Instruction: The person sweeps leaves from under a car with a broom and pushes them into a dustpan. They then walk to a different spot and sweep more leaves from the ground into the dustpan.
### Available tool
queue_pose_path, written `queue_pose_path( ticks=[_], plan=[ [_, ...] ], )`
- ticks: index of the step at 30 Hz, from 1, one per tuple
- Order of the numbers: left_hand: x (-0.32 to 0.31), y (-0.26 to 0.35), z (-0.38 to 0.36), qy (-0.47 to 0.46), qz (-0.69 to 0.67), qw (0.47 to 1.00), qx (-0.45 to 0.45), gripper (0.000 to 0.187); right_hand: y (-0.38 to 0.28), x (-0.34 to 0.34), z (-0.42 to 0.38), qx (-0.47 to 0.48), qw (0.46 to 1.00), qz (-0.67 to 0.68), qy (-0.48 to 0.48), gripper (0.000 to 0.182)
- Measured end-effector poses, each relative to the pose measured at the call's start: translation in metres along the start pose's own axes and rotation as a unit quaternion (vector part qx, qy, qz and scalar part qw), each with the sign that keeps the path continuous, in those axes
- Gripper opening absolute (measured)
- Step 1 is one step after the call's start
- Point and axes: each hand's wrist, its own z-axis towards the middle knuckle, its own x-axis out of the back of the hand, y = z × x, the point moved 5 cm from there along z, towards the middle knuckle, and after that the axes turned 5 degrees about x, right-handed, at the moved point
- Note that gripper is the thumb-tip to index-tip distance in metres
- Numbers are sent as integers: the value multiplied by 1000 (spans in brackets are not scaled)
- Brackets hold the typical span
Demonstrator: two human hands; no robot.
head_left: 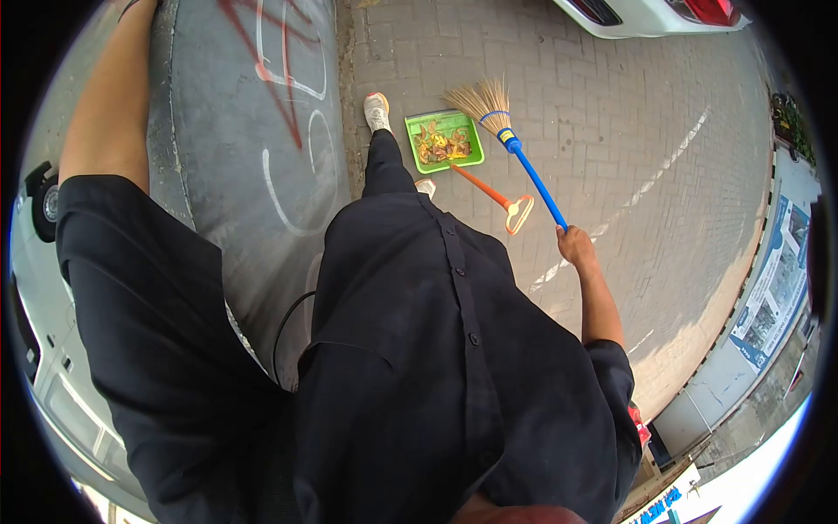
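Note:
My right hand (576, 245) is wrapped round the upper end of the blue handle of a broom (539, 182). The broom's straw bristles fan out over the paving, close to the right side of a green dustpan (474, 150). Dry brown and yellow leaves (443, 141) lie in the pan. Its orange handle (480, 185) ends in a pale loop and points towards my right hand, apart from it. My left arm stretches up past the top left edge, beside a grey wall, with a dark band near the wrist; the hand itself is out of the picture.
Along my left runs a grey surface (236, 113) with red and white painted marks. My shoe (376, 112) stands left of the dustpan. A white car (650, 17) is at the top right. Brick paving (611, 113) with a dashed white line spreads to the right, towards a wall with a banner (772, 279).

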Motion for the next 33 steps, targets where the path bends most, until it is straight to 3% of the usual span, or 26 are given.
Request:
queue_pose_path(
  ticks=[4, 7, 9, 12, 15, 18, 24, 27, 30, 33],
  plan=[
    [1, -2, 6, -130, -35, 991, 19, 52, 19, -15, -18, -71, 991, 53, -97, 57],
    [-22, -14, 13, -58, 82, 995, 2, 44, 26, -25, -31, -139, 979, 91, -117, 58],
    [-70, -37, 33, 43, 14, 998, -35, 40, 33, -38, -33, -162, 976, 95, -110, 57],
    [-7, -12, 6, -47, 44, 998, 8, 40, 34, -42, -20, -195, 968, 118, -103, 57],
    [-29, -20, 13, 54, 9, 998, -28, 30, 16, -45, -2, -203, 969, 90, -104, 40],
    [-21, -17, 10, 45, 11, 998, -31, 28, -26, -27, -5, -228, 961, 127, -96, 34],
    [-13, -15, 8, 43, -14, 999, -14, 29, -43, -54, -9, -203, 955, 177, -125, 35],
    [-9, -17, 5, 26, -35, 998, 40, 32, -34, -95, -18, -218, 941, 214, -148, 33],
    [-27, -34, 11, 51, -160, 985, 34, 38, -22, -140, -24, -236, 924, 254, -162, 38],
    [-24, -38, 12, 3, -199, 977, 77, 46, -24, -157, -43, -252, 910, 293, -150, 41]
  ],
)
